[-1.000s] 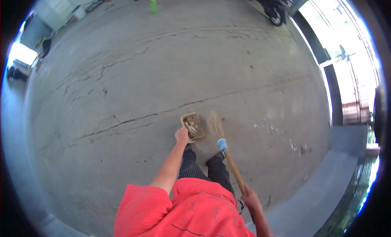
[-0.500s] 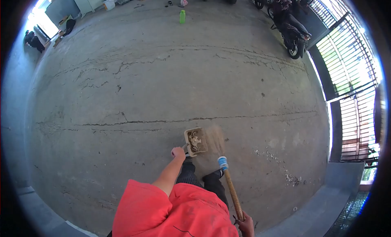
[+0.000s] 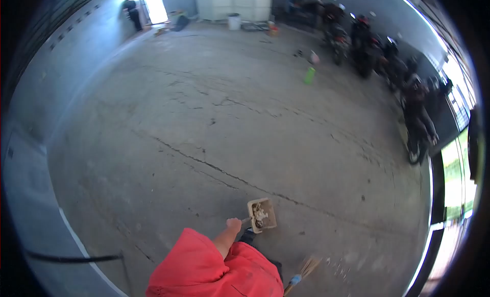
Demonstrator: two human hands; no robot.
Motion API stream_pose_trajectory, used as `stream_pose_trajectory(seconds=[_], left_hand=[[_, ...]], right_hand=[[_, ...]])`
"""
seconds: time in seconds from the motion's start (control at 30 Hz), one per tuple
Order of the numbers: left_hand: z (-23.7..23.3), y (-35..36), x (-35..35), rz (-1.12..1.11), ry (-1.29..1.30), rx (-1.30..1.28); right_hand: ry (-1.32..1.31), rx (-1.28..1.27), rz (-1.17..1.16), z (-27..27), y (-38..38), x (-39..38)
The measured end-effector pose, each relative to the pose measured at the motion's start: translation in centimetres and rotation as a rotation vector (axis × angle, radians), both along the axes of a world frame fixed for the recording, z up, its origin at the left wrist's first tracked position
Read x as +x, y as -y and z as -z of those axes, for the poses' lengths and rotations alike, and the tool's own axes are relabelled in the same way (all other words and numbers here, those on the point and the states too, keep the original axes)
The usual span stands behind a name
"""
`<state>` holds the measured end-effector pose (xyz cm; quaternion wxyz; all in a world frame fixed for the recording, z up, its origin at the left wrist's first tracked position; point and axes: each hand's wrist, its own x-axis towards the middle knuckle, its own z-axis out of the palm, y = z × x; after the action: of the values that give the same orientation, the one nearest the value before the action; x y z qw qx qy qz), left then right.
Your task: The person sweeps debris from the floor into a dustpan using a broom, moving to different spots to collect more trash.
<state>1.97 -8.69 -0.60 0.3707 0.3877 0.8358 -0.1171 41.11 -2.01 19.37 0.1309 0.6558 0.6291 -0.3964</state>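
My left hand (image 3: 234,225) is closed around the short handle of a beige dustpan (image 3: 271,211). Pale and brown litter (image 3: 260,215) lies inside the pan, which is held low in front of my legs. To the lower right, a stick broom (image 3: 308,267) with a blue band round its neck shows only its bristle end and a bit of handle. The rest of its handle and my right hand lie beyond the bottom edge. Small white scraps (image 3: 339,269) are scattered on the floor just right of the bristles.
Cracked concrete floor (image 3: 204,144) spreads ahead. A green bottle (image 3: 309,76) stands farther off. Motorcycles (image 3: 416,118) line the right side near a barred gate (image 3: 454,169). A white bucket (image 3: 234,22) sits at the back, and a person in dark clothes (image 3: 132,13) is by the bright doorway.
My view has turned left and tilted up. The broom has moved away from the dustpan toward the lower right, and my right hand has gone out of view. My left hand still grips the dustpan.
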Motion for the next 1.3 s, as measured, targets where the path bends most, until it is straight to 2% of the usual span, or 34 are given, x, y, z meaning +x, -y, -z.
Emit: stream_pose_trajectory(seconds=[0.1, 0.2, 0.37, 0.47, 0.67, 0.73, 0.77, 0.8, 0.9, 0.97, 1.0, 1.07, 1.1, 1.2, 1.27, 1.3], left_hand=[[-1.6, -0.9, -0.1, 0.008, 0.034, -0.002], [-2.1, -0.1, -0.7, 0.045, 0.019, -0.008], [-1.2, 1.0, 0.8, 0.04, -0.005, 0.066], [-2.6, 0.6, 2.5, -0.015, -0.015, 0.031], [-5.6, 0.2, 7.7, 0.064, -0.054, 0.032], [-6.3, -0.4, 9.4, 0.09, -0.062, -0.009], [-6.5, -0.5, 10.0, 0.163, -0.068, -0.025], [-6.4, -0.9, 10.8, 0.132, -0.078, -0.005], [-3.9, -2.2, 10.5, 0.215, -0.092, -0.076], [-3.3, -1.9, 9.3, 0.234, -0.103, -0.072], [-2.3, -1.7, 8.4, 0.273, -0.111, -0.085], [-1.2, -1.3, 5.4, 0.376, -0.13, -0.131], [-0.8, -1.4, 3.9, 0.409, -0.126, -0.098], [0.4, -3.3, 2.0, 0.521, -0.127, -0.078], [1.8, -6.4, 3.2, 0.582, -0.14, -0.106], [0.7, -5.3, 1.2, 0.634, -0.134, -0.054]], right_hand=[[0.03, 0.013, -0.089, 1.2, -4.5, -0.2], [0.043, 0.013, -0.114, 4.3, -5.3, -0.1], [0.086, -0.021, -0.089, 8.7, -4.5, 3.6], [0.093, -0.033, -0.083, 11.6, -4.4, 6.0], [0.11, -0.071, -0.004, 16.3, -1.3, 13.6], [0.109, -0.101, 0.075, 17.8, 1.7, 16.0], [0.11, -0.131, 0.145, 18.6, 4.8, 17.4], [0.119, -0.166, 0.235, 19.1, 8.7, 19.2], [0.161, -0.312, 0.594, 20.2, 24.8, 21.0], [0.198, -0.436, 0.829, 19.6, 37.1, 17.5], [0.022, -0.311, 1.113, 16.7, 36.9, 15.3], [0.007, -0.46, 1.253, 13.5, 34.7, 10.4], [-0.153, -0.493, 1.484, 19.2, 38.8, 8.7], [-0.15, -0.491, 1.545, 19.4, 38.5, 4.0], [0.043, -0.518, 1.258, 19.0, 35.8, 3.7], [0.042, -0.49, 1.289, 18.0, 38.4, 0.1]])
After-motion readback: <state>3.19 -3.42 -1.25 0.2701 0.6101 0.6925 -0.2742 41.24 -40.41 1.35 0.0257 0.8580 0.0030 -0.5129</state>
